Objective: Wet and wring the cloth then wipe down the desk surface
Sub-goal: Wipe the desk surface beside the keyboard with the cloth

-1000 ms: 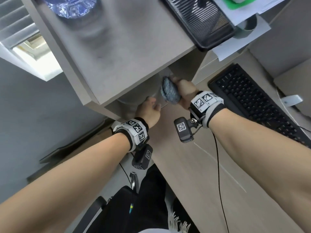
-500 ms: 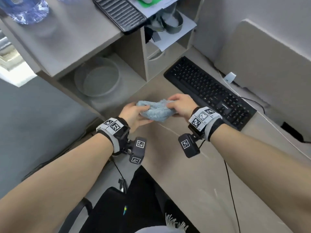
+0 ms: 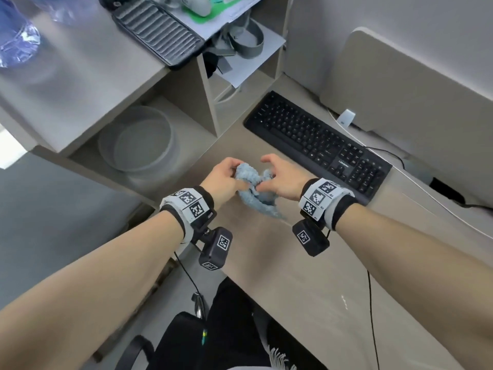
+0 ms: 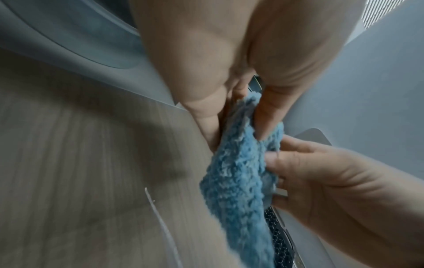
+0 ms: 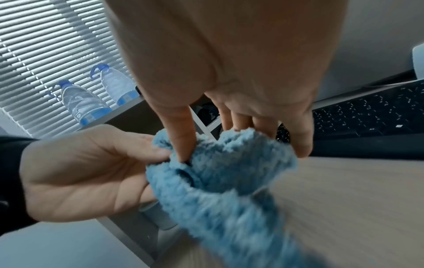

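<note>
A fluffy blue cloth (image 3: pixel 253 192) hangs bunched between both hands just above the wooden desk (image 3: pixel 306 276). My left hand (image 3: pixel 226 177) pinches its left upper edge, with the cloth (image 4: pixel 238 174) draping down from the fingers. On the other side my right hand (image 3: pixel 277 177) holds the cloth (image 5: pixel 215 174) with thumb pressed into a fold and fingers curled over the top. A loose tail of the cloth points down toward the desk's near edge. A clear round basin (image 3: pixel 141 140) sits in the open shelf compartment to the left.
A black keyboard (image 3: pixel 320 145) lies on the desk right behind my right hand. The shelf unit (image 3: pixel 80 84) above the basin carries water bottles (image 5: pixel 84 103), a dark ribbed tray (image 3: pixel 157 33) and papers. A cable (image 3: pixel 372 303) crosses the desk, and a dark chair sits below.
Both hands carried the cloth out from under the shelf by the basin to above the open desk. The tight wad has loosened, and my right hand has shifted its hold.
</note>
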Demonstrator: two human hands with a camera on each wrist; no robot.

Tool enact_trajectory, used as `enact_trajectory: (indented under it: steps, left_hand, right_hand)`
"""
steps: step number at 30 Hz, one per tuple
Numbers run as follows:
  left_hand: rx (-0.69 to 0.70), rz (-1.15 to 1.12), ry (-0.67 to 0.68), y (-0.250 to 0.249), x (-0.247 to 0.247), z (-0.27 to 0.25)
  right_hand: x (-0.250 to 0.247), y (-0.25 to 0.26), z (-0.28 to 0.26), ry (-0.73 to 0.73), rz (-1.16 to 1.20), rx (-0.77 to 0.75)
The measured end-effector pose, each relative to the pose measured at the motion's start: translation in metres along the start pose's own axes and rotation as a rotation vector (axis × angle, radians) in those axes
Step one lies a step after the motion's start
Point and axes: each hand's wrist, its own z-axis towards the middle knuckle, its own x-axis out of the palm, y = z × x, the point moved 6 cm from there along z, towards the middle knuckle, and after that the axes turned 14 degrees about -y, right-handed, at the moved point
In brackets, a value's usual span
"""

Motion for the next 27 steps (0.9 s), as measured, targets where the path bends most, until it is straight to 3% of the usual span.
enact_trajectory:
  steps: [2, 6, 10, 14, 18, 19, 23, 27]
  left_hand:
    - [0.04, 0.091, 0.047, 0.0, -0.005, 0.005]
    - [0.143, 0.491, 0.142, -0.001, -0.014, 0.006]
    - [0.181, 0.743, 0.088, -0.003, -0.026, 0.004]
    - [0.077, 0.573, 0.102, -0.003, -0.033, 0.0]
    - [-0.052, 0.17, 0.128, -0.001, -0.032, -0.009]
    - [-0.072, 0.098, 0.135, -0.001, -0.031, -0.012]
    - [-0.067, 0.034, 0.198, -0.004, -0.025, -0.023]
    - [-0.023, 0.109, 0.253, -0.002, -0.022, -0.029]
  right_hand:
    - [-0.002, 0.003, 0.004, -0.036, 0.013, -0.026]
    - [-0.012, 0.01, 0.009, -0.13, -0.082, -0.104]
    - [-0.012, 0.014, 0.016, -0.143, -0.279, -0.174]
    - [-0.012, 0.006, 0.021, -0.11, -0.367, -0.149]
    - [-0.021, 0.002, 0.012, -0.295, -0.28, -0.077]
    - [-0.02, 0.0, 0.008, -0.283, -0.26, -0.02]
    - [0.016, -0.004, -0.013, 0.118, 0.267, 0.352]
    - [0.032, 0.001, -0.016, 0.166, 0.592, 0.399]
